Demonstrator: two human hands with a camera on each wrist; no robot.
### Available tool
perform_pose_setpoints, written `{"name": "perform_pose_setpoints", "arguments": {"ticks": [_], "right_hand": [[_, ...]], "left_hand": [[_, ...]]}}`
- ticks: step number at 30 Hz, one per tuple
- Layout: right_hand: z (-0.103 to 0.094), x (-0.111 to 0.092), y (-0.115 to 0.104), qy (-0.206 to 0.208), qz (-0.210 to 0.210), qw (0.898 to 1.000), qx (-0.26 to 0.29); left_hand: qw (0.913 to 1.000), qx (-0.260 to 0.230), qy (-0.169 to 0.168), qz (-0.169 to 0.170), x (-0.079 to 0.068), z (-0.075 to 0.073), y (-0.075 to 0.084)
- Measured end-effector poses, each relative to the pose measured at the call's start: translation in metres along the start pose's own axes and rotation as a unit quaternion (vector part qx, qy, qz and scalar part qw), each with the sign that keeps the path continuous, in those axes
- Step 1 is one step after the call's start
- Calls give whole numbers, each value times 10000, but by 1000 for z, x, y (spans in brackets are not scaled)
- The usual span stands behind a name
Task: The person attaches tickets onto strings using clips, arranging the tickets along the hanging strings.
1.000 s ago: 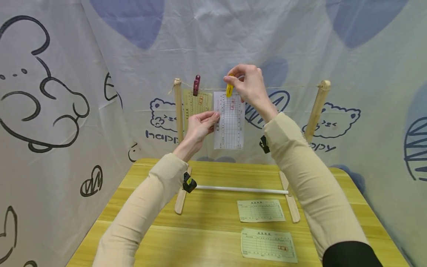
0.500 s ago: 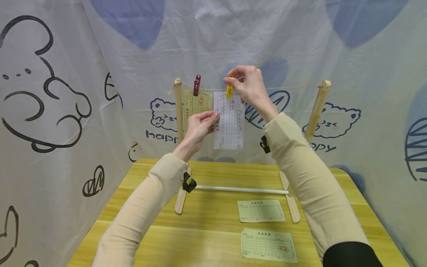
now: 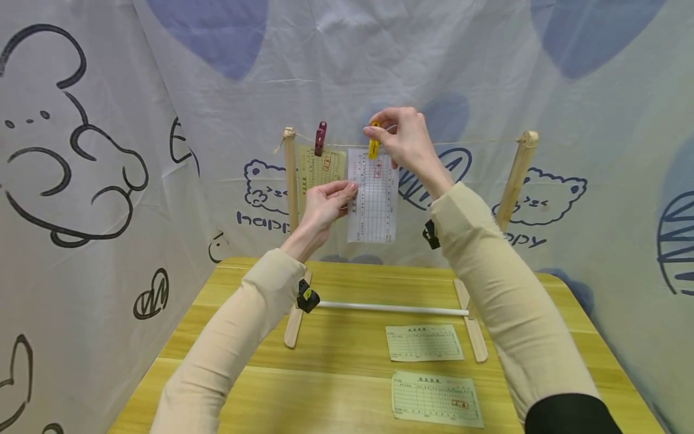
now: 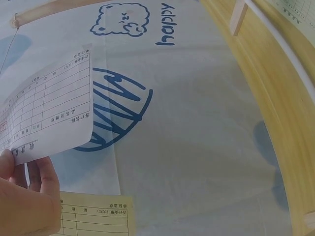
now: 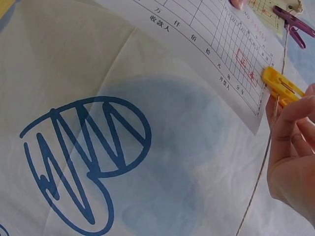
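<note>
A white printed receipt sheet [image 3: 374, 205] hangs upright at the string [image 5: 261, 177], its left edge pinched between the thumb and fingers of my left hand [image 3: 323, 208]. At its top edge sits a yellow clothespin [image 5: 280, 84], whose upper end my right hand [image 3: 403, 135] pinches; in the right wrist view its jaws lie over the paper and the string. To the left, a dark red clothespin [image 3: 320, 138] holds a yellow receipt sheet [image 3: 321, 167] on the same string. My left hand partly covers that yellow sheet. The left wrist view shows the white sheet [image 4: 54, 108] bending slightly.
The string runs between two wooden posts [image 3: 512, 181], with a white rod [image 3: 390, 308] joining their feet low over the wooden table [image 3: 260, 386]. Two pale green receipt sheets [image 3: 425, 343] lie at the table's right. A patterned cloth [image 3: 347, 54] hangs behind.
Both hands keep nearly the same place and grip. The sheet, clothespins and string shift only very slightly.
</note>
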State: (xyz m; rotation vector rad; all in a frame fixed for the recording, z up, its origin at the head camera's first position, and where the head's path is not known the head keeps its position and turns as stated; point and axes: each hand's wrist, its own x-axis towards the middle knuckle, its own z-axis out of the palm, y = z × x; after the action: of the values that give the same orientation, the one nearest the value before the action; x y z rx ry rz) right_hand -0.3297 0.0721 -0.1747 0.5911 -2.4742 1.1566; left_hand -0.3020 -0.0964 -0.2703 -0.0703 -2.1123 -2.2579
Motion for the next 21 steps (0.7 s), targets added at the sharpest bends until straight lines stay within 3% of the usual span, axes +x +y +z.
{"name": "perform_pose_setpoints", "arguments": {"ticks": [21], "right_hand": [[-5,-2,-2,-367,184,9990,179]], "left_hand": [[10000,40,27,-18,-4,0,1]]}}
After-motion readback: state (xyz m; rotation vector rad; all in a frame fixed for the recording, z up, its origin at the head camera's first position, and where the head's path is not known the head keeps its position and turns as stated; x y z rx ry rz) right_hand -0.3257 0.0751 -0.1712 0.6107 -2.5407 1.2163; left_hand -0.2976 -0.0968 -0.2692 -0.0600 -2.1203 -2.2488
